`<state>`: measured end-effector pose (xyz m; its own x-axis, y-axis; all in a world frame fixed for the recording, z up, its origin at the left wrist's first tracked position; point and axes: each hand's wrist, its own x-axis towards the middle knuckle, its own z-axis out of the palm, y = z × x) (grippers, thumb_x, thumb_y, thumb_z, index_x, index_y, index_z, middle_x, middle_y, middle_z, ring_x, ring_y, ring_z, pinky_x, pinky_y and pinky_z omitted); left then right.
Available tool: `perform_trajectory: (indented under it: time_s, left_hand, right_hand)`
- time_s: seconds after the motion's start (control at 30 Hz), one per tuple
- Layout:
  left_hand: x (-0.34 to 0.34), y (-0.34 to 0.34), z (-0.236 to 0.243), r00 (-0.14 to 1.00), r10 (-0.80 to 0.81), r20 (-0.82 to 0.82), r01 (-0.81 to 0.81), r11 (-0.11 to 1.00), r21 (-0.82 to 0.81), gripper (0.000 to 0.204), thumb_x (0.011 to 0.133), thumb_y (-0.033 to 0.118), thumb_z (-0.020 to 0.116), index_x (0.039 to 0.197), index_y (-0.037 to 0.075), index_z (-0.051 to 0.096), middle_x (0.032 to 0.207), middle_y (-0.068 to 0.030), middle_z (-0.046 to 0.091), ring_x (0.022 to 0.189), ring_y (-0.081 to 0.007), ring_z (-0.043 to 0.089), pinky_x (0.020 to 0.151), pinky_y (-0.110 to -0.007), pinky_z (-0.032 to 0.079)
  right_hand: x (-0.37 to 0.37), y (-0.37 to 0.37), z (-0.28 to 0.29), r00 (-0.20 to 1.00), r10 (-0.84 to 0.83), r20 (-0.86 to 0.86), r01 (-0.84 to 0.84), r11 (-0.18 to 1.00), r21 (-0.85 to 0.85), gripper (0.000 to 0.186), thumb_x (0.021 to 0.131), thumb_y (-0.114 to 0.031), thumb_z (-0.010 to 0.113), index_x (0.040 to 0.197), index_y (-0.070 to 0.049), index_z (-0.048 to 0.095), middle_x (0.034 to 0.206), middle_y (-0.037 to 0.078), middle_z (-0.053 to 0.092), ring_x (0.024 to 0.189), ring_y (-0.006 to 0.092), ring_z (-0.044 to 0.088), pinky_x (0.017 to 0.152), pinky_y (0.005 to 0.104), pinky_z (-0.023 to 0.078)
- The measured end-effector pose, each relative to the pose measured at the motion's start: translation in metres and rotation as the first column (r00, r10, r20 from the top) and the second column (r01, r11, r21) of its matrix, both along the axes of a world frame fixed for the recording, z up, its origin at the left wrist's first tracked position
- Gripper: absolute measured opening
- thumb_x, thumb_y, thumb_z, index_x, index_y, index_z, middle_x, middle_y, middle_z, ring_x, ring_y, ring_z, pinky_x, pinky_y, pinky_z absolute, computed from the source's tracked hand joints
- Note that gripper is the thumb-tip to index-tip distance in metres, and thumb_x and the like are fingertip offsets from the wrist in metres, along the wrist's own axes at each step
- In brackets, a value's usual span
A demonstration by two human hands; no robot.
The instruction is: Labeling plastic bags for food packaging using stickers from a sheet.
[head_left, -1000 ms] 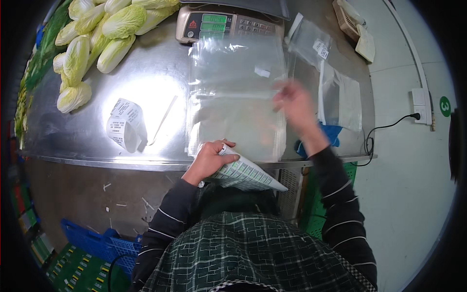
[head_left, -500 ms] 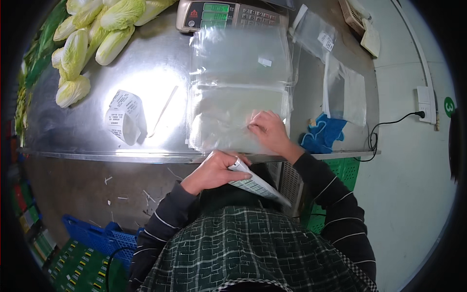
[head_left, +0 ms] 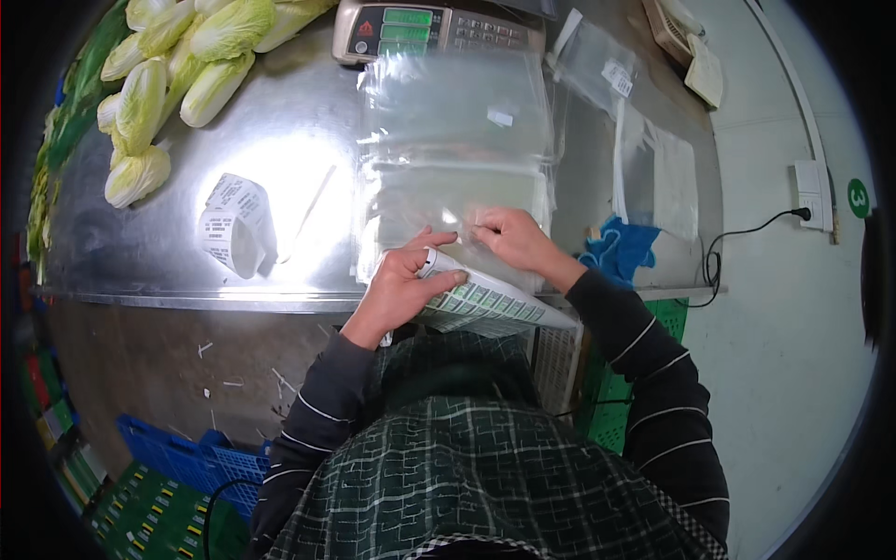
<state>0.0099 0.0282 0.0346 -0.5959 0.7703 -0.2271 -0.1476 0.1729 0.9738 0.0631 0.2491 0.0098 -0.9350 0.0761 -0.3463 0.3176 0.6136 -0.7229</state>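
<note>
Left hand (head_left: 394,287) grasps the label sheet (head_left: 495,301) beside the bags (head_left: 448,121) on the table (head_left: 308,266); right hand (head_left: 511,245) is pinched over them, on what I cannot tell; uneven pressing could crease the loose bags.

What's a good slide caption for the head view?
Left hand holds a curled label sheet, right hand over clear plastic bags on a metal table.

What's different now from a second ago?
The right hand moved left and nearer the body, from the right edge of the clear plastic bags to beside the left hand. The left hand still holds the label sheet. The napa cabbages and digital scale stayed put.
</note>
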Motion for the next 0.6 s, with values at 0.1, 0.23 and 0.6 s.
perform_trajectory:
  time_s: [0.1,0.23,0.6]
  left_hand:
    - [0.002,-0.001,-0.018,0.997,-0.064,-0.031,0.059,0.989,-0.138,0.020,0.077,0.014,0.073,0.091,0.000,0.069,0.125,-0.0144,0.057,0.137,-0.0357,0.025,0.107,-0.041,0.028]
    - [0.007,-0.001,-0.032,0.993,-0.076,-0.094,0.056,0.978,-0.199,0.025,0.075,0.018,0.075,0.088,-0.002,0.067,0.125,-0.0180,0.056,0.135,-0.0413,0.026,0.106,-0.043,0.032]
    - [-0.006,-0.016,-0.008,0.905,0.248,0.346,-0.236,0.969,-0.076,0.016,0.081,0.007,0.068,0.095,-0.002,0.069,0.083,-0.0052,0.069,0.073,-0.0094,0.062,0.069,-0.024,0.049]
  right_hand:
    - [-0.001,0.000,0.004,0.999,0.041,-0.014,-0.042,0.999,-0.015,0.018,0.081,-0.019,0.057,0.079,-0.003,0.065,0.078,0.017,0.061,0.072,0.0335,0.058,0.065,0.0395,0.044]
    - [-0.002,0.003,0.002,0.991,0.095,-0.090,-0.096,0.995,-0.004,0.017,0.080,-0.016,0.058,0.078,-0.001,0.065,0.072,0.016,0.062,0.064,0.0278,0.060,0.061,0.0373,0.045]
    - [0.049,0.017,0.090,0.999,0.053,0.015,-0.050,0.992,-0.117,0.026,0.078,-0.006,0.068,0.102,0.001,0.060,0.090,0.006,0.063,0.080,0.0114,0.059,0.076,0.0249,0.047]
